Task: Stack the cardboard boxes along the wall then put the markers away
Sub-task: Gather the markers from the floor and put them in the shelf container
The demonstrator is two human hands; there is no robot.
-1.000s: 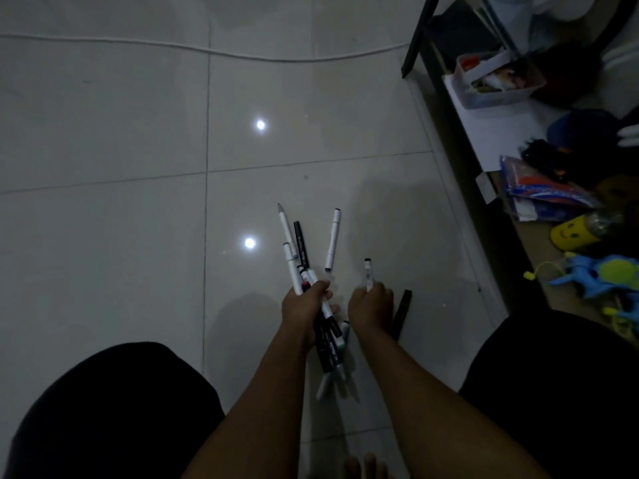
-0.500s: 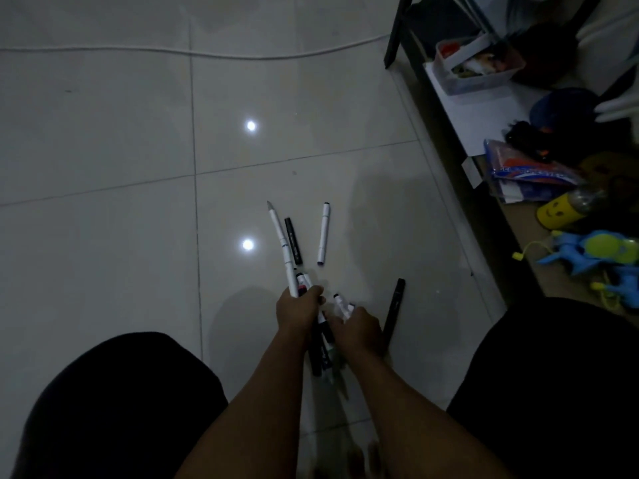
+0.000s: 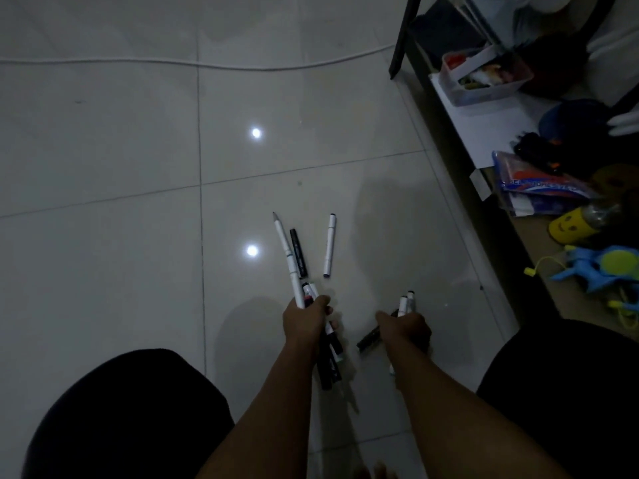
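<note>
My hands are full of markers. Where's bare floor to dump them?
Bare tile lies left of the left hand, out to the white cable. A smaller patch sits between the loose white marker and the shelf. The shelf is crowded.

A single wide-angle camera, worn on the person's head, looked forward and steeply down over both forearms to the tiled floor (image 3: 103, 150). The left hand (image 3: 304, 321) and right hand (image 3: 406, 328) sat low and centre in the frame, close beneath the lens, with dark-clad knees filling the bottom corners. The view reached a white cable (image 3: 207, 65) far across the tiles and a cluttered shelf (image 3: 484, 133) at the right edge. No second view covered the scene.
</note>
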